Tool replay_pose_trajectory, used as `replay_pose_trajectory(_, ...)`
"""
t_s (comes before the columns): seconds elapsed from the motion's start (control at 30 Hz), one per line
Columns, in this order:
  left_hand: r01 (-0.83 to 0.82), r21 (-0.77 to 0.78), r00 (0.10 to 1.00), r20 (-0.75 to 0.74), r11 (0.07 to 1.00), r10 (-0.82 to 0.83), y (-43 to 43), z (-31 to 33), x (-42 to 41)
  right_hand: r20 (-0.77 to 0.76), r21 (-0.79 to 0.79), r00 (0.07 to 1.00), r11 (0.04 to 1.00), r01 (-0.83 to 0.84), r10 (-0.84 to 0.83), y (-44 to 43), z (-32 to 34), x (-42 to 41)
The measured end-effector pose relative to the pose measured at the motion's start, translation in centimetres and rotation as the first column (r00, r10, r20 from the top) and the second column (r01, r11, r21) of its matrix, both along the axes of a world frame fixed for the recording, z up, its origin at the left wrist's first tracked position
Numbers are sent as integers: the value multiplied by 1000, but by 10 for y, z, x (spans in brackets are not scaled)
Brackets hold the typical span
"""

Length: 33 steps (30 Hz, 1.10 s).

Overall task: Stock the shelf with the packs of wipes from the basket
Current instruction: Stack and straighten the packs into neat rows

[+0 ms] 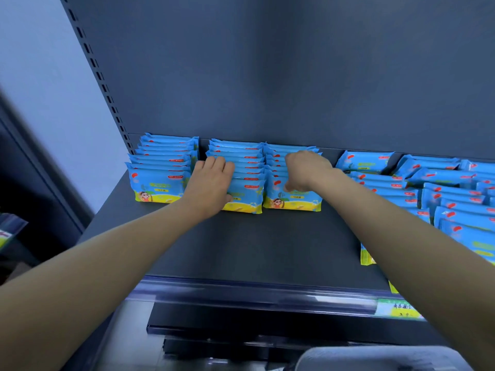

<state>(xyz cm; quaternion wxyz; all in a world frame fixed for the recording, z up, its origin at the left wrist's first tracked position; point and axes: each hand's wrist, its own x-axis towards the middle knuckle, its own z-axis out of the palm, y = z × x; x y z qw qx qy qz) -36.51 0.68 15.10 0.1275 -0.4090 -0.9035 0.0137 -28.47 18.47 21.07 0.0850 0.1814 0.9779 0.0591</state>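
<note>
Pale grey basket rim: sitting blurred at the bottom edge, cut off – its contents are not showing.
Left hand: lying flat with fingers spread over the middle row of blue-and-yellow wipe packs, palm covering most of the front pack.
Right hand: curling its fingers down onto the third row of blue wipe packs, just beside the middle one – whether it is pinching a pack is impossible to tell.
Leftmost row of blue packs: standing upright, a little apart from the middle row.
Loose blue packs on the right: leaning in untidy rows, running out of frame, partly hidden by the right forearm.
Dark grey metal shelf: lying bare in front of the rows.
Green price label: smeared, print unreadable.
Slotted upright: standing against a pale wall.
</note>
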Motion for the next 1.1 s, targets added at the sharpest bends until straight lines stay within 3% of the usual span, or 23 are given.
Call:
replay_pose_trajectory(0.37, 80, -24, 990, -113, 997, -82, -3, -4, 5, -30, 176, 999, 984, -30, 35, 1, -14, 2)
replay_pose_trajectory(0.63, 65, -17, 995, -75, 998, -66, -4, 0, 13, -96, 40, 995, 999, -31, 35, 10, -4, 10)
replay_pose_trajectory(0.87, 182, 143, 983, -26, 973, -180, 15, 22, 39, -183, 33, 981, 997, -64, 69, 29, 12, 30)
replay_pose_trajectory(1.1, 363, 277, 931, -150, 889, -333, 34, 48, 75, -249, 83, 968, 996, 36, -15, 27, 33, 88)
